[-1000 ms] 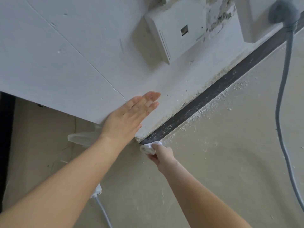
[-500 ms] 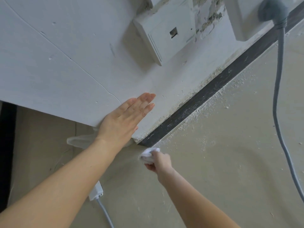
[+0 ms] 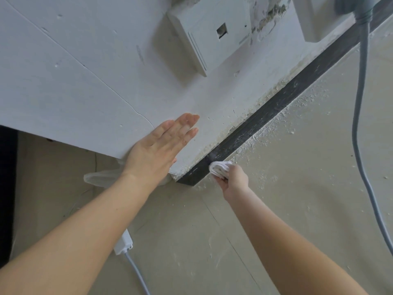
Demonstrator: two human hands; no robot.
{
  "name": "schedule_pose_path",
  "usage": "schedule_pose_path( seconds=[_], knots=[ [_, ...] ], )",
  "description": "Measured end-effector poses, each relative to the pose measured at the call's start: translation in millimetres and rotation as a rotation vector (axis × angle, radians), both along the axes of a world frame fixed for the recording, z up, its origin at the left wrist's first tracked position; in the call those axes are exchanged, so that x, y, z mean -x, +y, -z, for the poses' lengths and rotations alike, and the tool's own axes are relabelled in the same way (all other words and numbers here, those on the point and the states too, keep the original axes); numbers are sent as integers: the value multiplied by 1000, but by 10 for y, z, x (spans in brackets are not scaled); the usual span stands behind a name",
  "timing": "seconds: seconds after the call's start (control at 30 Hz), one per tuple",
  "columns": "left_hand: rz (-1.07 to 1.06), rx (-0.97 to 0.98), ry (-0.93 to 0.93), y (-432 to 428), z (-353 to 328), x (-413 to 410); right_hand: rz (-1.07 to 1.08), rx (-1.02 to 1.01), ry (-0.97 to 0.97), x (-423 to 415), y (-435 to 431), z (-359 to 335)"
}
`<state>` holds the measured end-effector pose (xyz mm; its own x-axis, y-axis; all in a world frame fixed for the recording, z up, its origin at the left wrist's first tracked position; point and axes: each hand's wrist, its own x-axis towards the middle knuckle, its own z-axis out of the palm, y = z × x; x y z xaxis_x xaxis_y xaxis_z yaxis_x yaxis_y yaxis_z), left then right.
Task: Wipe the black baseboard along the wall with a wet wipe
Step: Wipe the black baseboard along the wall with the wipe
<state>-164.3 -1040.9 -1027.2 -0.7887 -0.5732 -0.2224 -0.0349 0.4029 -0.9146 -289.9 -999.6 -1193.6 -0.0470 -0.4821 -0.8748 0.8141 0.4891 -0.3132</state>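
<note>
A black baseboard [image 3: 282, 102] runs diagonally along the foot of the white wall, from its near end at the wall corner up to the top right. It is streaked with white dust. My right hand [image 3: 232, 179] grips a folded white wet wipe [image 3: 219, 168] and holds it against the baseboard a short way from the near end. My left hand [image 3: 157, 147] lies flat on the white wall just above the corner, fingers straight and together.
A white wall box [image 3: 208, 37] sticks out of the wall above. A grey cable [image 3: 359, 107] hangs from a plug at the top right down across the dusty floor. A white power strip [image 3: 124, 243] and a clear plastic bag [image 3: 100, 177] lie near the corner.
My right hand with the wipe dropped off the baseboard's near end, then came back onto it a bit farther along. The left hand has stayed on the wall.
</note>
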Motion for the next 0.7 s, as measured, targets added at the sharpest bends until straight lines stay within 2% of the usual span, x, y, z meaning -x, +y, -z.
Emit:
schedule_pose_path(
  seconds=[0.07, 0.13, 0.23, 0.3, 0.43, 0.53, 0.63, 0.7],
  knots=[
    [-14, 6, 7, -3, -36, 13, 72, -94, -8, -125, 223, -23],
    [-47, 0, 8, -12, -52, 10, -91, -140, -37, -503, 403, -55],
    [-32, 19, -24, -6, -35, -6, -379, -43, -172, -851, 421, -339],
    [-23, 34, -34, -8, -42, 0, -379, 53, -269, -765, 279, -520],
    [21, 21, -18, -21, -4, -5, -442, 13, -179, -401, -74, -450],
    [25, 36, -33, -25, -1, 1, -261, 10, -208, -96, -113, -320],
    [31, 37, -43, -32, 0, -1, 75, 86, -349, 190, -86, -276],
    [33, 40, -44, -35, 3, -3, 201, 84, -301, 231, -13, -269]
  ],
)
